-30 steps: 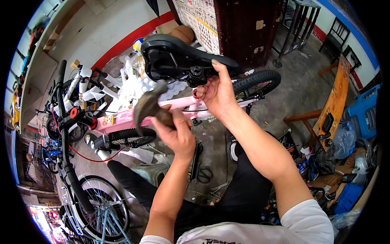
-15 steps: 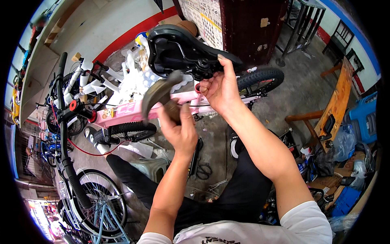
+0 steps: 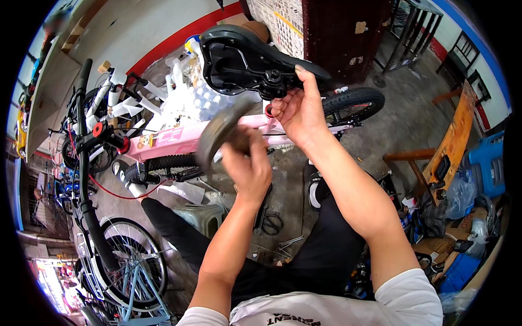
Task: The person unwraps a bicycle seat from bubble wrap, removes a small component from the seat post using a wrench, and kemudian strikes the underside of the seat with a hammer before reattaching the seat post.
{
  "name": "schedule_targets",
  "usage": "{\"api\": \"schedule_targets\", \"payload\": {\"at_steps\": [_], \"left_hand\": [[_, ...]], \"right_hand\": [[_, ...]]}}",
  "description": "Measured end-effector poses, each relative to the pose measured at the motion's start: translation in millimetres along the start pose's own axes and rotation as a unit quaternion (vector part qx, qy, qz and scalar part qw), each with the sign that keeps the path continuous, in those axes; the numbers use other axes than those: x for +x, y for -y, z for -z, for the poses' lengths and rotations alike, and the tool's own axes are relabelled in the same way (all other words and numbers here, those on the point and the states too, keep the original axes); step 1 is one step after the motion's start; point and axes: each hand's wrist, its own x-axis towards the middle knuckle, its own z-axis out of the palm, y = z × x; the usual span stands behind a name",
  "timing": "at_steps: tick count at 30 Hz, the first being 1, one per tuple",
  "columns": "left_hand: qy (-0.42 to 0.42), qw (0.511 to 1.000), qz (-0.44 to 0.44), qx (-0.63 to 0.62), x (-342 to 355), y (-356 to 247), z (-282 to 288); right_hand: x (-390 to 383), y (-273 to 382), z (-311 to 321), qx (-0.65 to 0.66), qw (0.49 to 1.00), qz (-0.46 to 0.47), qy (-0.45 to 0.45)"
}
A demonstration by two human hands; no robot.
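Observation:
A black bicycle saddle point(image 3: 231, 54) is tilted so that its underside and clamp face me. My right hand point(image 3: 302, 108) is closed on it near the nose, thumb on the edge and fingers below the clamp. In my left hand point(image 3: 249, 168) is a hammer-like tool point(image 3: 220, 130) with a curved grey-brown head, smeared by motion, in front of the saddle's lower side. Behind both hands stands a pink bicycle frame point(image 3: 187, 137). Its red seat collar point(image 3: 268, 111) shows beside my right fingers; whether the saddle's post sits in it is hidden.
Black handlebars point(image 3: 85, 141) with a red cable rise at the left. A grey plastic stool point(image 3: 201, 215) stands between my legs, and loose tools lie on the floor. White wrapping point(image 3: 187, 92) is heaped behind the frame. At right are a wooden bench point(image 3: 454, 141) and a blue crate point(image 3: 486, 163).
My left hand and the hammer-like tool have shifted slightly right, and the tool's head is more blurred. My right hand keeps its grip on the saddle. The whole view has shifted a little.

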Motion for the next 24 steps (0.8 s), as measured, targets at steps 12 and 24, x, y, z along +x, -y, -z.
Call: {"api": "schedule_targets", "payload": {"at_steps": [12,24], "left_hand": [[0.084,0.971,-0.001,0.226,2.0,-0.3,-0.3],[0.006,0.983,-0.073,0.171,2.4,3.7,-8.3]], "right_hand": [[-1.3,4.7,-1.5,0.022,0.999,0.0,-0.031],[5.0,3.1,6.5,0.034,0.999,-0.002,-0.041]]}}
